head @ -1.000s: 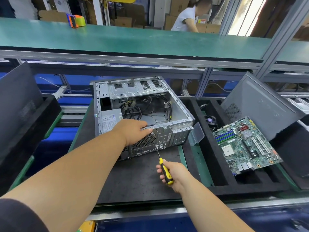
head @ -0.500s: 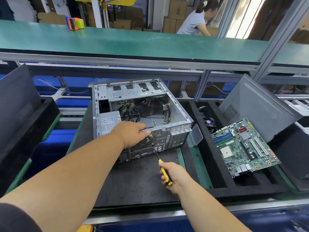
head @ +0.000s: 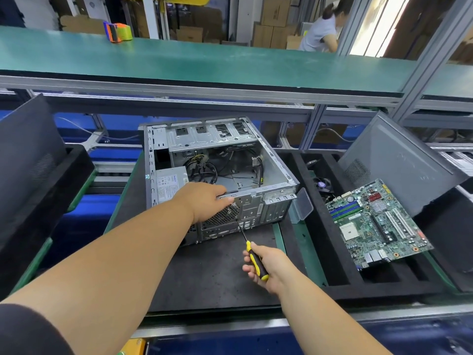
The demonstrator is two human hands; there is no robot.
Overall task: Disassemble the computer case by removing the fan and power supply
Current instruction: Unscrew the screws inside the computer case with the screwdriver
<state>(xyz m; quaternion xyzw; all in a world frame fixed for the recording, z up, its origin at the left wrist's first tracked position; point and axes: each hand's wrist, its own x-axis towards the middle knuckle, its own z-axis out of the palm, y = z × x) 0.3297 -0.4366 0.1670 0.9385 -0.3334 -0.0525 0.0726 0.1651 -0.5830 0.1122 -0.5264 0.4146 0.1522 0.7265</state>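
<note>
On the dark mat at centre we list an open computer case [head: 220, 175], its power supply [head: 170, 184] at the left, label print too small to read. Our left hand [head: 207, 199] grips the case's near rim beside the fan grille [head: 225, 216]. Our right hand [head: 266, 265] grips a yellow-black screwdriver [head: 253, 257], tip at the rear panel. A motherboard [head: 376, 224] lies right.

Bright, even light, edges bowed, sharp
</note>
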